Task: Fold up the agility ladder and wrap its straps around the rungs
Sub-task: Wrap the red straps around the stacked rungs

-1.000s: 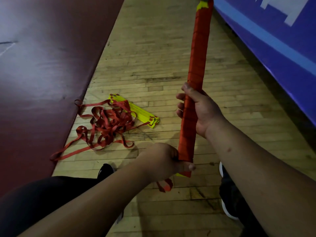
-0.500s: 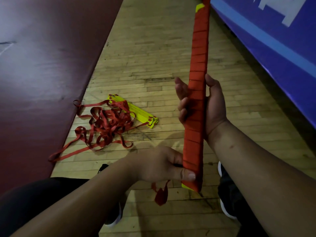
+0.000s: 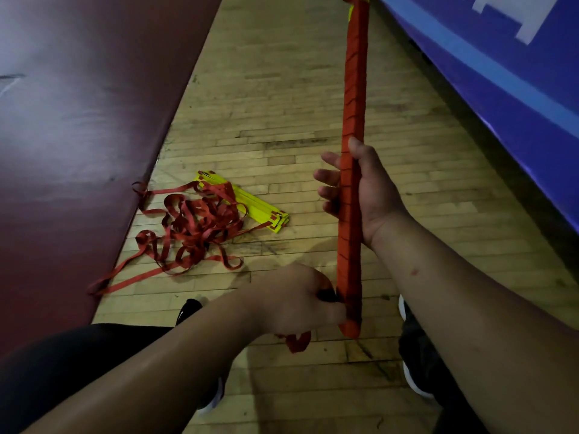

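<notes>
Above the floor (image 3: 282, 89), the bundle (image 3: 352, 120) stands nearly upright (rungs wrapped full length in red strap). Right hand (image 3: 369, 195) grasps its middle, fingers curled round. Left hand (image 3: 294, 299) is clenched at its lower end, gripping the strap tail (image 3: 297, 341), which hangs below the fist. A second ladder (image 3: 257, 205) lies beside the mat (image 3: 78, 120), its loose straps (image 3: 194, 227) tangled.

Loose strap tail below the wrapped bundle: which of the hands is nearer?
Left. The left hand grips the bottom end of the wrapped bundle, the strap tail hanging right beneath it. The right hand holds the bundle further up, well above the tail.
</notes>
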`<state>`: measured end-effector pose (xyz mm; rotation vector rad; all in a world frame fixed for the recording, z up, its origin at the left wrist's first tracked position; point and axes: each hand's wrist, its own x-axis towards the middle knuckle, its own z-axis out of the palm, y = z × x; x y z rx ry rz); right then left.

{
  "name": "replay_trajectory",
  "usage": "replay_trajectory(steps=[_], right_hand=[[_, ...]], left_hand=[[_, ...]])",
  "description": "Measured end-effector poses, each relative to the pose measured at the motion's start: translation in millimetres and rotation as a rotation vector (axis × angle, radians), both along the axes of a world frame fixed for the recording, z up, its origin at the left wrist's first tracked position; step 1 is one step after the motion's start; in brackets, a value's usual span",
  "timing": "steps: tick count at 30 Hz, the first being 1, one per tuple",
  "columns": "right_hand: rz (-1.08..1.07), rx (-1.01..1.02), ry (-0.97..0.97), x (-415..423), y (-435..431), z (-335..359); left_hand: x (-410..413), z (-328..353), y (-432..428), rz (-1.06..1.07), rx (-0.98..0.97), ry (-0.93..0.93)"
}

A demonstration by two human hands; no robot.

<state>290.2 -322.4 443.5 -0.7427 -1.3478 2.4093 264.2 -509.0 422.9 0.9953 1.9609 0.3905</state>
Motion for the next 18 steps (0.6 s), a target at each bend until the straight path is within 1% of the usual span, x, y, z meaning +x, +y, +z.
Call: replay_trajectory(steps=[3, 5, 7, 9, 11, 15, 16, 18], right_hand=[[-0.06, 0.066, -0.036, -0.8, -3.5, -3.9], [-0.083, 0.056, -0.038, -0.9, -5.8, -4.5], [-0.087, 0.028, -0.03, -0.5, -6.6, -4.3], [-0.068, -0.026, -0.013, 0.2, -6.2, -3.1], [-0.018, -0.093, 0.017, 0.7, -5.1, -1.1], [0.124, -0.242, 0.113, 5.6, -0.7, 4.2], [0.165, -0.284, 0.141, 7.7, 0.0, 5.2], [0.223, -0.317, 0.175, 10.5, 1.2, 6.1]], left_hand=[[2.7, 1.4, -1.3, -0.046, 0.014, 0.014], [3.5, -0.2, -2.6, -0.095, 0.049, 0.071], [1.6, -1.2, -2.8, -0.118, 0.043, 0.08], [-3.9, 1.7, -4.3, -0.123, 0.023, 0.013], [-11.1, 5.2, -8.4, -0.172, 0.061, -0.08], [-17.8, 6.9, -18.5, -0.189, 0.155, -0.401], [-18.0, 7.4, -19.8, -0.204, 0.168, -0.436], [-17.5, 7.4, -19.5, -0.238, 0.178, -0.443]])
